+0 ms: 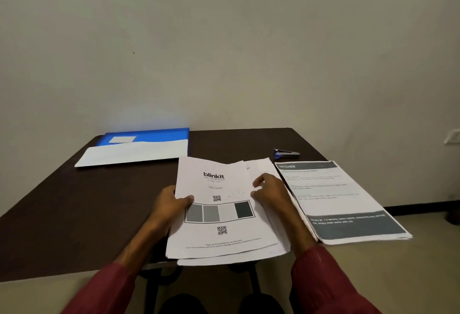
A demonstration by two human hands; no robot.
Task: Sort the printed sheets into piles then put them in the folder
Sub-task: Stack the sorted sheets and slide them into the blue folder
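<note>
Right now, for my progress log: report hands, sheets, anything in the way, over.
Left hand grips blinkit stack, left edge; right hand pinches right edge. KITCHEN pile down at right, blue folder far left. Stapler beyond pile, not blocking.

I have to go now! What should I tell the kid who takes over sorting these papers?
Left-hand grip holds the left edge of the blinkit stack; right-hand grip holds its right side.
KITCHEN pile lies at the right edge of the table; blue folder lies far left, white paper on it.
Done: KITCHEN pile set apart.
Left: sort the held stack, then put all piles in the folder.
</note>
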